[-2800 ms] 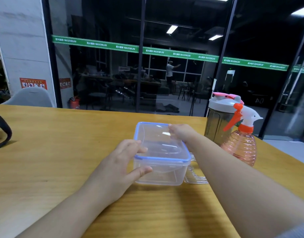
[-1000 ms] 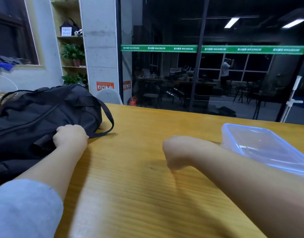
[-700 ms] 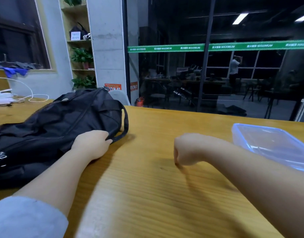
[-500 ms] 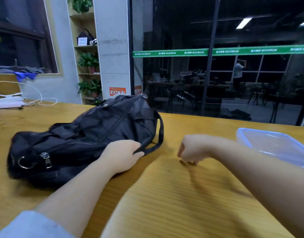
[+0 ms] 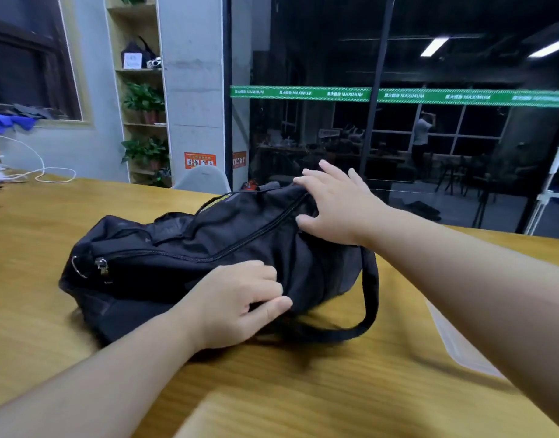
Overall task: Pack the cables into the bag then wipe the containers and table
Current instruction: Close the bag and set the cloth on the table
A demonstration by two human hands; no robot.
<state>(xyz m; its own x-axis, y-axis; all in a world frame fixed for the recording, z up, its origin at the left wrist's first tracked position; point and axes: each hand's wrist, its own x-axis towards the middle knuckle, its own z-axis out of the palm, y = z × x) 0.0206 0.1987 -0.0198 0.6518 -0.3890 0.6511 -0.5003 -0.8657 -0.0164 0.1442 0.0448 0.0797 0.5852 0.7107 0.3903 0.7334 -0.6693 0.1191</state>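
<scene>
A black fabric bag lies on its side in the middle of the wooden table, its long zipper closed and its strap looping out at the right. My left hand pinches a fold of the bag's fabric at its near side. My right hand rests with spread, straight fingers on the bag's far right top. A clear plastic container shows only as a pale edge behind my right forearm. No cables on the bag are in sight.
A white cable and white devices lie at the table's far left edge. A grey chair back stands behind the table. Shelves with plants and a glass wall lie beyond.
My left hand has dragged the bag rightward to the table's middle. My right hand, earlier a loose fist on the table, has opened and risen onto the bag's top.
</scene>
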